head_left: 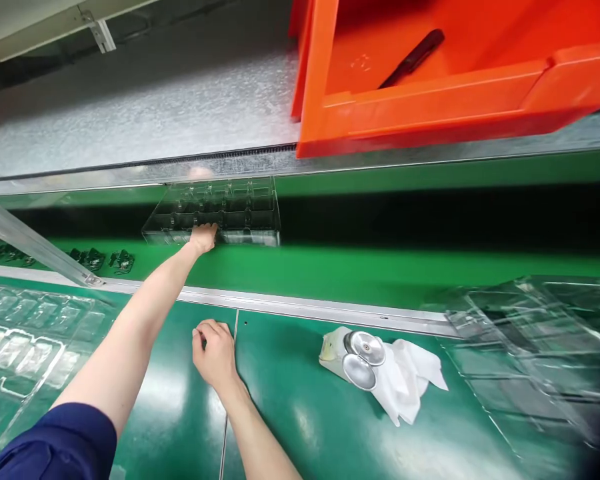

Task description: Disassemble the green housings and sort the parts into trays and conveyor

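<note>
My left hand (pixel 204 237) reaches forward over the green belt, its fingers closed on the near edge of a clear plastic tray (pixel 235 217) with many compartments. That tray lies partly beneath the metal shelf. Nearer to me, my right hand (pixel 215 352) is over the green table (pixel 280 413), fingers curled and thumb bent towards them, with nothing visible in it. To its right, a white dispenser with round metal discs (pixel 365 360) lies beside crumpled white tissue (pixel 410 377).
Clear trays lie on the left (pixel 25 347) and, blurred, on the right (pixel 535 353). Small dark parts (pixel 122 261) sit on the belt (pixel 330 273). An orange bin (pixel 430 100) holding a dark tool (pixel 415 57) stands on the metal shelf (pixel 180 100). A slanted clear bar (pixel 35 237) crosses the left side.
</note>
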The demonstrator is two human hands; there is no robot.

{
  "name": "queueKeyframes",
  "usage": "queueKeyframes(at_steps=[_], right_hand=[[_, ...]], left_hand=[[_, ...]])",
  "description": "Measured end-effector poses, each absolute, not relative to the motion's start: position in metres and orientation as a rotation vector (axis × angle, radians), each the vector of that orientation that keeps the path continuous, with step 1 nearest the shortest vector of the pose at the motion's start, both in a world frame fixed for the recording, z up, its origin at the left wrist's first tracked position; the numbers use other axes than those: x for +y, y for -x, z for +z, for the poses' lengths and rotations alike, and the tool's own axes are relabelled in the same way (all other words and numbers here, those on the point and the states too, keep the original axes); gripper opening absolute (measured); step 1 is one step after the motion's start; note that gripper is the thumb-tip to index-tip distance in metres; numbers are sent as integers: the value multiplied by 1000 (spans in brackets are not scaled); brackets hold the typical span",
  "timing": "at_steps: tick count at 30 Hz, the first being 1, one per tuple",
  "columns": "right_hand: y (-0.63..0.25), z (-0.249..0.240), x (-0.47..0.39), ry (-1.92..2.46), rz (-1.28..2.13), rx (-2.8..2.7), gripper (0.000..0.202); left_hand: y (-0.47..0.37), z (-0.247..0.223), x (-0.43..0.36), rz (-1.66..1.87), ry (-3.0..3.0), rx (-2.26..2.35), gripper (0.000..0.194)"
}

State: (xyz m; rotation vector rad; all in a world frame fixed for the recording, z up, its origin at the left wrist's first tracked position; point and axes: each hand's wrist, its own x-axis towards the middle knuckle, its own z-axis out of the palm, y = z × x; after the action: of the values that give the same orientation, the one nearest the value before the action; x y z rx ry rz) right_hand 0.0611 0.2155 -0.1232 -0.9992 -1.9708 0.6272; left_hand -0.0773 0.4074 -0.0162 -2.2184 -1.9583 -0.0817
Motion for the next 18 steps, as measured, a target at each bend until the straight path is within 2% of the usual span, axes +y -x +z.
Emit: queueKeyframes(at_steps=[4, 8, 11, 18], right_hand=[[-60, -125, 219, 1000, 641, -2025, 20], [-57, -127, 224, 982, 667, -2099, 17], [-54, -127, 228, 978, 688, -2137, 27], [-47, -127, 234, 938, 704, -2109, 31]], left_hand=[[60, 3, 394, 57, 2157, -2044, 29], [44, 41, 358, 100, 2155, -1991, 27], [38, 75, 308, 147, 2203, -1902, 18], [51, 141, 166, 285, 2257, -1767, 11]])
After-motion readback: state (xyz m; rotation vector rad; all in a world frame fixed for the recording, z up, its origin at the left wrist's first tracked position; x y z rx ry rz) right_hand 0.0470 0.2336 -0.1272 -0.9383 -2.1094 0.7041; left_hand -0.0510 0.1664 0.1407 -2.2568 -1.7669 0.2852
